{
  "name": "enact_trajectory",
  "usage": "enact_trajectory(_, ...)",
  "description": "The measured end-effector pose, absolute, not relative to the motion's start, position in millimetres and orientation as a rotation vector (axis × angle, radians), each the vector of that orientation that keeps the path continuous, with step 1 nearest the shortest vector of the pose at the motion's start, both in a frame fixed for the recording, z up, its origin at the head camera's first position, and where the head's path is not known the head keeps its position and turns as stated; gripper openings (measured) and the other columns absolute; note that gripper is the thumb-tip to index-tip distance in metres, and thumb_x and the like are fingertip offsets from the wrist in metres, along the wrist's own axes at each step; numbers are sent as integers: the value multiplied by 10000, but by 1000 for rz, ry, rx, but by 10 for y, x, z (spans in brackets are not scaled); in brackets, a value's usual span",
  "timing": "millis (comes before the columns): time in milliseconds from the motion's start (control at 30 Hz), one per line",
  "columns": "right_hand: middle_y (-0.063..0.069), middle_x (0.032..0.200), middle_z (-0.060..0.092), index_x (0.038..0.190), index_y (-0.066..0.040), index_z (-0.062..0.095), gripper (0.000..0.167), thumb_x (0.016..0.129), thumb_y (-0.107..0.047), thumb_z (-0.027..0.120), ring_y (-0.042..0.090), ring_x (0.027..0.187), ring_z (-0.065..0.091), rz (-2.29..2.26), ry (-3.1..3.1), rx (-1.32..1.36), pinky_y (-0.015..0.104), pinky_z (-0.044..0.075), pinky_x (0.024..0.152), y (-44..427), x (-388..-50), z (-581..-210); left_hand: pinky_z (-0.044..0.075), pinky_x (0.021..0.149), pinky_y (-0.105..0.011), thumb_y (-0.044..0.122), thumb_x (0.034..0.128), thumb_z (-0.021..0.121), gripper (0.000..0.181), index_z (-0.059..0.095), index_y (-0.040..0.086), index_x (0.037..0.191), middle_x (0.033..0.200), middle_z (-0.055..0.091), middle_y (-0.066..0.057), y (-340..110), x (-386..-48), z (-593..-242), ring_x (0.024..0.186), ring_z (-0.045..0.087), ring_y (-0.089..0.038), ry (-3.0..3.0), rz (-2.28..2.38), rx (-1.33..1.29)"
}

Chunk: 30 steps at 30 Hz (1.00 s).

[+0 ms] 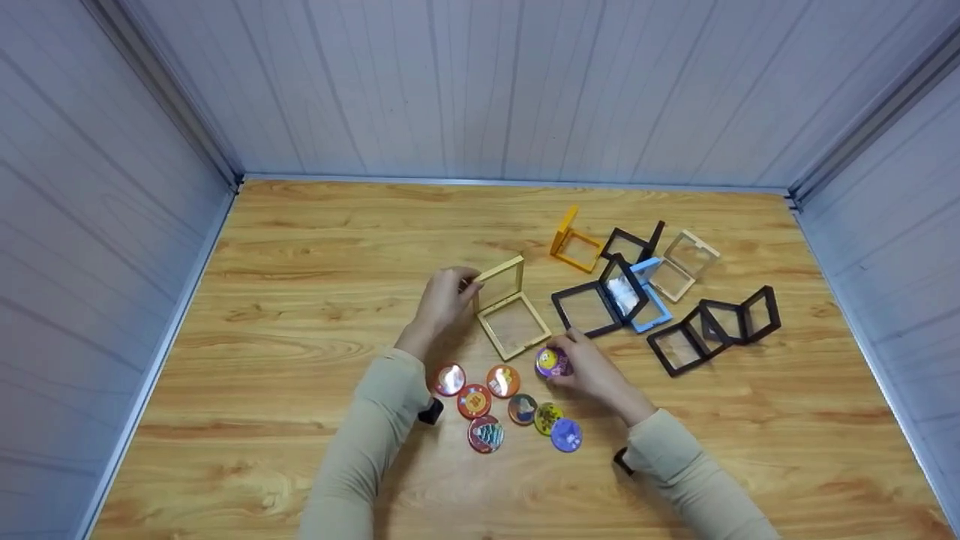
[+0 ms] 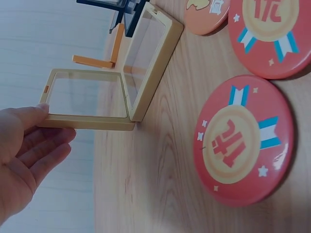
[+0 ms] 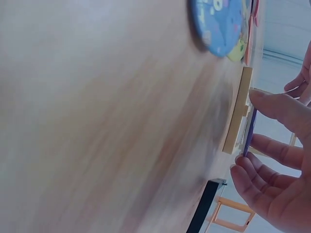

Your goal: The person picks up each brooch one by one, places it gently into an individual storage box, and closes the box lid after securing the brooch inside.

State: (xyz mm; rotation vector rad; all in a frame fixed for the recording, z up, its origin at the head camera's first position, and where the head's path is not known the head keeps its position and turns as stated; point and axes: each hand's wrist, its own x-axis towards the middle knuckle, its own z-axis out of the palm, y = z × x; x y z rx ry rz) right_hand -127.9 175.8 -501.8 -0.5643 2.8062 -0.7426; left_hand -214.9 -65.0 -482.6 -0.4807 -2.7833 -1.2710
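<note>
A beige hinged display frame with clear film panes (image 1: 537, 313) stands with its lid raised. My left hand (image 1: 442, 300) pinches the upper edge of that lid, thumb on one face and fingers beneath, as the left wrist view shows. Just right of the frame, my right hand (image 1: 598, 373) holds a round purple badge with a yellow figure (image 1: 549, 361) by its rim. In the right wrist view the badge (image 3: 250, 131) appears edge-on between thumb and fingers, near the frame's base. Several round badges lie in front, among them a red one (image 2: 243, 141) and a blue-purple one (image 1: 566, 435).
Right of the hands stand more opened frames: an orange one (image 1: 577, 265), a large black one (image 1: 556, 307), a light blue one (image 1: 651, 327), a cream one (image 1: 674, 295) and several black ones, some overlapping. White panel walls (image 1: 510, 90) bound the wooden table (image 1: 315, 247).
</note>
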Motion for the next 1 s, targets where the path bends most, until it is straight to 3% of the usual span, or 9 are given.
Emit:
enact_trajectory(633,114,959,478,1071,31,557,513,638,-135,776,263,904,515,-905,2871,-534,361,419,856,1499,-1564,-5068,483,636,-259,65,837,586,139,663,-13,922,805,644,-94,-671,-2031,-4840,717,591,-157,-2728,-1304,-509)
enact_trajectory(1000,135,1052,464,1126,2,537,540,668,-173,762,279,970,501,-915,2844,-421,375,401,883,1356,-1669,-5089,483,655,-263,56,835,583,152,656,-21,944,822,643,-109,-672,-2018,-4843,734,594,-179,-2732,-1306,-492)
